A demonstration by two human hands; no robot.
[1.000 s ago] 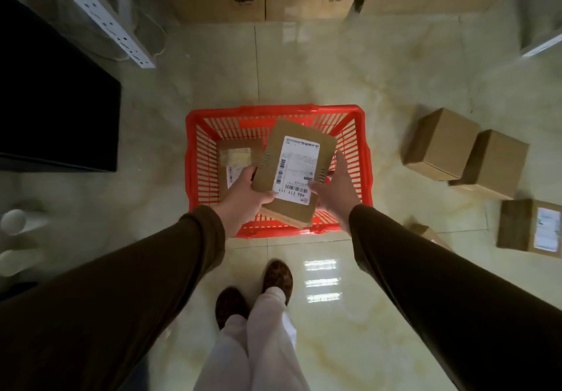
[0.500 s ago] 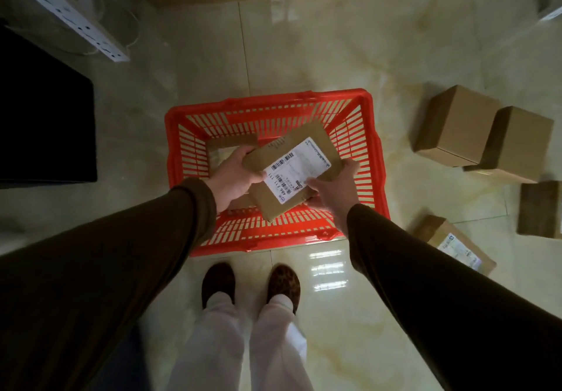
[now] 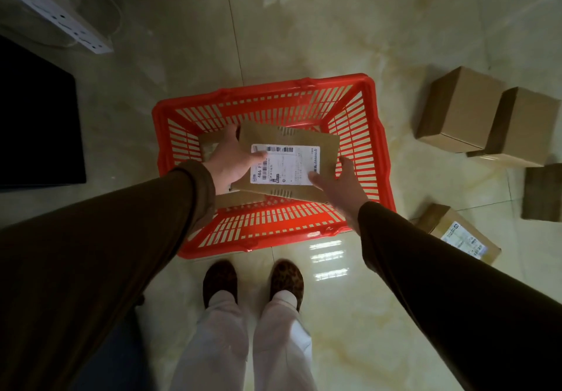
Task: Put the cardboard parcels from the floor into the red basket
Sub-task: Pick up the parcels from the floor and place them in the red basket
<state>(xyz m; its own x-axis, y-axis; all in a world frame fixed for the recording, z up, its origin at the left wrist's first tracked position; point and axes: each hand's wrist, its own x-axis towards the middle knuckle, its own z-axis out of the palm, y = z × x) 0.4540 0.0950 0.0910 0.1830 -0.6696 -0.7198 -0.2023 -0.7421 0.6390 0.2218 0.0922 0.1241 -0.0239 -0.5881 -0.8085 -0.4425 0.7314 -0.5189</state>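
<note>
item: labelled cardboard parcel (image 3: 289,164), gripped at both ends by my left hand (image 3: 232,162) and right hand (image 3: 340,182), poised within red basket (image 3: 365,144); step: placing; next: lower flat, release.

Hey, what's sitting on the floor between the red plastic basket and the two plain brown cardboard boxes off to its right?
Nothing: in the head view only bare glossy floor tile separates the red plastic basket from the two plain brown cardboard boxes.
</note>
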